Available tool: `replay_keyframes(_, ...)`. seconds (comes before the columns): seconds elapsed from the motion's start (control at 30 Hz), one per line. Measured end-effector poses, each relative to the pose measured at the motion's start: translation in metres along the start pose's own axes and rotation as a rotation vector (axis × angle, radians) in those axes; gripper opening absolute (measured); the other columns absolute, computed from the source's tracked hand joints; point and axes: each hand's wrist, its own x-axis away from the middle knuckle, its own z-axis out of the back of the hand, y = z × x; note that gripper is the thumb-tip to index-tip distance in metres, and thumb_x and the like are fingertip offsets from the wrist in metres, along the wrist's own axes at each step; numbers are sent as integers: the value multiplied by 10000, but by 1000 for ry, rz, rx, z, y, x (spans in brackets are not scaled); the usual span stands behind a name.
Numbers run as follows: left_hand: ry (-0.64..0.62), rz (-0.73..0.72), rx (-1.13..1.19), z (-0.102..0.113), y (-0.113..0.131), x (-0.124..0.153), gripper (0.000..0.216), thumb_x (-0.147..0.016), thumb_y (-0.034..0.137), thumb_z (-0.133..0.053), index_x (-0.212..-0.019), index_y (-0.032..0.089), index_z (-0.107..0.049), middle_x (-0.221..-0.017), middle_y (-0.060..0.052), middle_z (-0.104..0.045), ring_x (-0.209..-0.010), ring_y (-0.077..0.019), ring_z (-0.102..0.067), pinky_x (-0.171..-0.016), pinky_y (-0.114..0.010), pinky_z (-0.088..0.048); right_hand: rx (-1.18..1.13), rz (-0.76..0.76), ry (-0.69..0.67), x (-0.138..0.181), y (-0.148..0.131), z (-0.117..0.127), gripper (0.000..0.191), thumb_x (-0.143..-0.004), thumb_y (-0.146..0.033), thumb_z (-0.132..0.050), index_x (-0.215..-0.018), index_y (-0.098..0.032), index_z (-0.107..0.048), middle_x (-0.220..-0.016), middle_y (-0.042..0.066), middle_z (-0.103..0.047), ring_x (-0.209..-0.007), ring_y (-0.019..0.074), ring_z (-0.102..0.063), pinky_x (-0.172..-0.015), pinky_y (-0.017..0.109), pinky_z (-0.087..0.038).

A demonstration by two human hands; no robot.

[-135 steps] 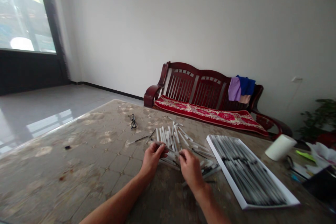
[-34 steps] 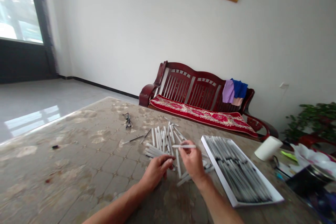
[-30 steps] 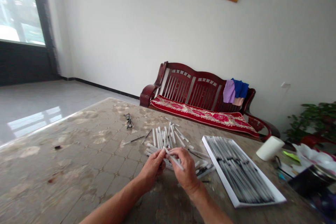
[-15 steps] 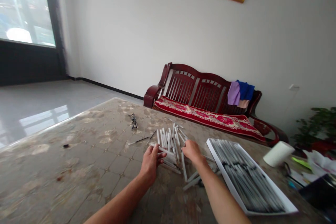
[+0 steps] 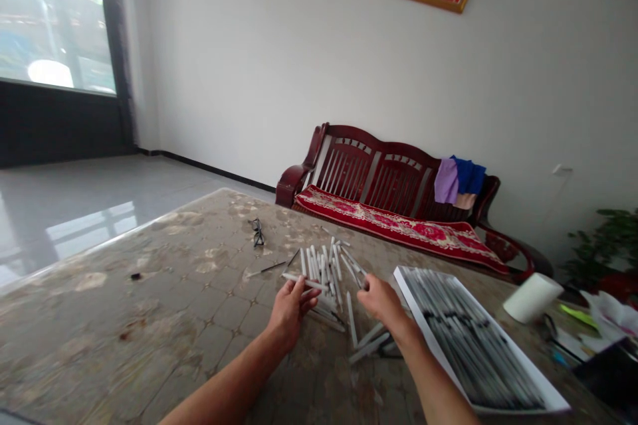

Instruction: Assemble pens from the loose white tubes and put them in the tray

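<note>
My left hand (image 5: 288, 313) pinches a white pen-like stick (image 5: 314, 285) between thumb and fingers, above the near edge of a loose pile. My right hand (image 5: 383, 300) is closed at the pile's right side, fingers around the end of a slim grey-white pen (image 5: 353, 260) that points away from me. The pile of white pens (image 5: 313, 263) lies mostly lengthwise on the table, and a few more sticks (image 5: 369, 346) lie crosswise near my right forearm. To the right stands a white open box (image 5: 451, 372) packed with grey translucent pens (image 5: 466, 332) with dark middles.
The patterned table (image 5: 199, 319) carries black-framed glasses (image 5: 257, 232), thin dark rods (image 5: 274, 266) and a small black piece (image 5: 135, 276). A white paper roll (image 5: 532, 297) lies right of the box, beside assorted clutter. Behind the table stands a wooden bench (image 5: 379, 159).
My right hand has drawn away from the pile to the right and slightly nearer me, with the slim pen now showing at its fingers. My left hand stays almost in place.
</note>
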Motion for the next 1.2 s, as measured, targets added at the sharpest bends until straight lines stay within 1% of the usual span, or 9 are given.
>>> replay_keyframes(0.17, 32, 0, 7, -1, 2, -1, 139, -937, 186, -560, -805, 145, -554, -785, -68, -725, -557, -113, -708, -453, -161, -550, -565, 224, 196, 52, 10, -14, 145, -833, -278, -415, -786, -220, -539, -680, -6, -616, -650, 161, -583, -599, 226, -415)
replay_keyframes(0.3, 50, -6, 6, 0, 4, -2, 194, -967, 139, -478, -784, 137, -545, -753, -61, -713, -534, -96, -695, -456, -151, -547, -740, 238, 196, 73, 8, -17, 162, -870, -332, -414, -796, -226, -513, -642, -36, -545, -590, 145, -522, -567, 225, -398)
replay_keyframes(0.4, 40, -3, 1, 1, 4, -2, 184, -961, 137, -490, -786, 139, -547, -750, -53, -712, -532, -95, -696, -453, -146, -544, -755, 240, 185, 76, 5, -13, 154, -876, -325, -429, -810, -223, -524, -631, -41, -545, -580, 140, -512, -553, 222, -386)
replay_keyframes(0.63, -36, -10, -76, 2, -2, -1, 149, -909, 243, -613, -804, 163, -544, -787, -43, -717, -556, -113, -712, -465, -162, -553, -691, 236, 157, 72, 4, -12, 157, -871, -308, -428, -806, -222, -543, -647, -29, -591, -605, 148, -546, -548, 224, -364)
replay_keyframes(0.77, -78, -34, -148, 3, -4, 0, 160, -894, 292, -628, -822, 171, -553, -808, -32, -720, -561, -112, -711, -461, -167, -547, -588, 262, 184, 73, 4, -9, 171, -891, -286, -402, -804, -227, -537, -666, -26, -597, -613, 151, -558, -576, 230, -360)
replay_keyframes(0.9, -99, -12, -156, 3, 0, 1, 147, -899, 245, -621, -795, 156, -570, -772, -30, -712, -562, -99, -703, -468, -153, -545, -444, 354, 252, 74, 2, 1, 195, -920, -251, -368, -845, -225, -546, -737, 4, -627, -698, 168, -600, -650, 242, -376)
replay_keyframes(1.03, -98, -10, -118, 3, 6, 3, 146, -908, 172, -599, -767, 148, -569, -686, -4, -681, -548, -89, -692, -465, -137, -540, -293, 432, 277, 76, -1, 10, 177, -908, -199, -391, -821, -223, -544, -752, 20, -616, -722, 177, -602, -657, 250, -371)
replay_keyframes(1.1, -123, 21, -106, 2, 6, 6, 135, -879, 161, -645, -765, 148, -573, -666, 2, -674, -558, -95, -698, -471, -137, -544, -286, 453, 267, 76, -4, 9, 179, -918, -199, -394, -826, -223, -544, -772, 25, -623, -746, 182, -605, -671, 257, -379)
replay_keyframes(1.2, -196, 103, -102, 1, 0, 11, 144, -821, 167, -722, -768, 144, -590, -656, -8, -684, -593, -112, -711, -481, -133, -547, -401, 410, 272, 74, -10, -2, 193, -956, -241, -371, -901, -224, -555, -834, 37, -645, -802, 192, -616, -720, 278, -414)
